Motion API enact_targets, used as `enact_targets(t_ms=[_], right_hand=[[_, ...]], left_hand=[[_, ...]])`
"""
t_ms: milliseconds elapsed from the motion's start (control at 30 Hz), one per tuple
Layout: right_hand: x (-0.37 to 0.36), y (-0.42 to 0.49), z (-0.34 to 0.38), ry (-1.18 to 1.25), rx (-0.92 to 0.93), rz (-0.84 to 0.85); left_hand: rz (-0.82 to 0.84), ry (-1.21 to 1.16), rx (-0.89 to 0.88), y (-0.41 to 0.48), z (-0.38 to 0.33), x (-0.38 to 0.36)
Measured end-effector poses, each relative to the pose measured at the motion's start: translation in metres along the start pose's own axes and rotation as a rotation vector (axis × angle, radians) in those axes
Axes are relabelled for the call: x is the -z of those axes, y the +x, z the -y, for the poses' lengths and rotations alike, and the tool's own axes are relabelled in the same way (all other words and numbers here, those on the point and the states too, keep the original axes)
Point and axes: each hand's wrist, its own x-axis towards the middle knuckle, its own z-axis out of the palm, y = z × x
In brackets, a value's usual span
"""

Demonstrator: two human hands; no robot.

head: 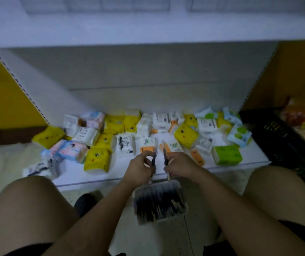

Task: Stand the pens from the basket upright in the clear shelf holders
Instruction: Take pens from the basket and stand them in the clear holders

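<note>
The left hand (pixel 140 169) has its fingers curled round a dark pen (pixel 154 159), gripping it near the lower end so that the pen stands roughly upright above the front edge of the bottom shelf (pixel 122 174). The right hand (pixel 180 168) grips a second dark pen (pixel 165 157) in the same way, fingers closed about its lower part, and the two pens stand just beside each other, apart by a narrow gap. Both hands are held over the far end of the basket (pixel 184 204), a pale tray that sits on the floor just before the shelf's front edge, between the person's knees. It is filled with many more dark pens (pixel 157 204) lying side by side. Tissue packs (pixel 96 159) in yellow, white, pink, blue and green are strewn across the shelf from its left end to its right end. A black crate (pixel 281 137) stands off the shelf's right end. Clear holders (pixel 100 4) sit, blurred, on the upper shelf (pixel 148 30).
</note>
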Motion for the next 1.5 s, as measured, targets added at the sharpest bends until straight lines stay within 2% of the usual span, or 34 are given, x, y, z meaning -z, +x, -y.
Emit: enact_targets(t_ms=[233, 400, 600, 900, 1133, 1267, 1367, 1500], right_hand=[[0.036, -0.076, 0.104, 0.095, 0.354, -0.174], [0.064, -0.120, 0.181, 0.107, 0.549, -0.273], [0.104, -0.142, 0.262, 0.139, 0.734, -0.364], [0.140, -0.055, 0.392, 0.299, 0.876, -0.334], [0.154, 0.041, 0.477, 0.316, 0.932, -0.420], [0.146, 0.061, 0.494, 0.186, 0.888, -0.415], [0.137, 0.061, 0.490, 0.129, 0.904, -0.441], [0.131, 0.047, 0.476, 0.207, 0.943, -0.556]], left_hand=[[-0.293, -0.259, -0.243, -0.065, -0.081, 0.074], [-0.480, -0.268, -0.424, -0.106, -0.147, 0.131], [-0.604, -0.245, -0.552, -0.122, -0.211, 0.193], [-0.748, -0.256, -0.594, -0.053, -0.261, 0.318], [-0.812, -0.239, -0.559, 0.036, -0.274, 0.396], [-0.821, -0.196, -0.476, 0.061, -0.268, 0.405], [-0.800, -0.163, -0.490, 0.062, -0.262, 0.403], [-0.834, -0.173, -0.545, 0.051, -0.251, 0.392]])
